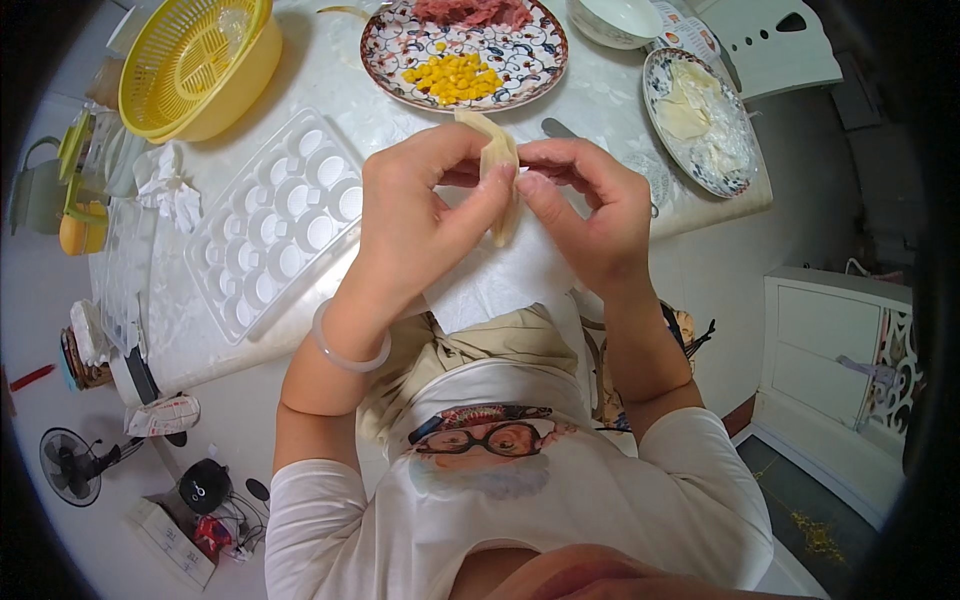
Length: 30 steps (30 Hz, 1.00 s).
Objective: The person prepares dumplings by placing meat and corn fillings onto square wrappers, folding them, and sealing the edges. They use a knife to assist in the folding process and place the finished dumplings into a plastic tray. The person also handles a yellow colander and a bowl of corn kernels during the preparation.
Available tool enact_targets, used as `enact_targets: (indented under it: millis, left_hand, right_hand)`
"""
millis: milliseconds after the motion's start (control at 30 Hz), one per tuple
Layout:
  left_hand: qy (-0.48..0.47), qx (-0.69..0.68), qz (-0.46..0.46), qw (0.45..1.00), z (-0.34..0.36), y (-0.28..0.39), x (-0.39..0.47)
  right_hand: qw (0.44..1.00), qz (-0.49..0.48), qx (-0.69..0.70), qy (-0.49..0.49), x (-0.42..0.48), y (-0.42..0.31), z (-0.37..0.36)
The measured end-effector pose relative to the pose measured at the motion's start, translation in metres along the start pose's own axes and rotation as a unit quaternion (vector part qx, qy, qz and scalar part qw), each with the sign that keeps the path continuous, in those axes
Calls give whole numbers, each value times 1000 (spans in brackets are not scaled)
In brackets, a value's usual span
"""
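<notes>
A thin, pale dough wrapper (498, 146) is held folded between my fingers above the near edge of the table. My left hand (431, 202) pinches it from the left, thumb on its near face. At its right side, my right hand (592, 202) touches the fold with thumb and fingertips; whether it grips the dough is hard to tell. Just beyond the hands lies a patterned plate (382, 56) with corn kernels (454, 77) and raw minced meat (472, 11). More wrappers (684, 112) and crumpled plastic film lie on an oval plate (656, 75) at the right.
A clear plastic tray with round compartments (262, 225) lies left of my hands. Beyond it stand a yellow colander and basin (255, 82), with crumpled tissue (169, 187) nearby. A white bowl (615, 22) is at the back right. A metal utensil handle (557, 128) shows behind my right hand.
</notes>
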State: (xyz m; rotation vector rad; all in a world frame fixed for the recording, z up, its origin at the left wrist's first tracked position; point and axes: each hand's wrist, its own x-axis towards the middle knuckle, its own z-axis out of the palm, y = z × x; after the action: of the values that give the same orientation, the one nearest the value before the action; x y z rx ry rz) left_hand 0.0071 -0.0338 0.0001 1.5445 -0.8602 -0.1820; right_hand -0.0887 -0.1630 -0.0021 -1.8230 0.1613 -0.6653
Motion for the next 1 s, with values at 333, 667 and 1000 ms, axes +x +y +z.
enact_targets:
  millis: [333,667,1000]
  left_hand:
    - [0,-8,5,1000,-1,2,0]
    - [67,-367,-210,904,-7,-3,-6]
    - [32,-203,-321,924,-14,-3,-43]
  right_hand:
    - [991,109,82,11,2,3,-13]
    - [746,257,611,57,10,32,-51]
    - [750,171,638,34,7,36,-85]
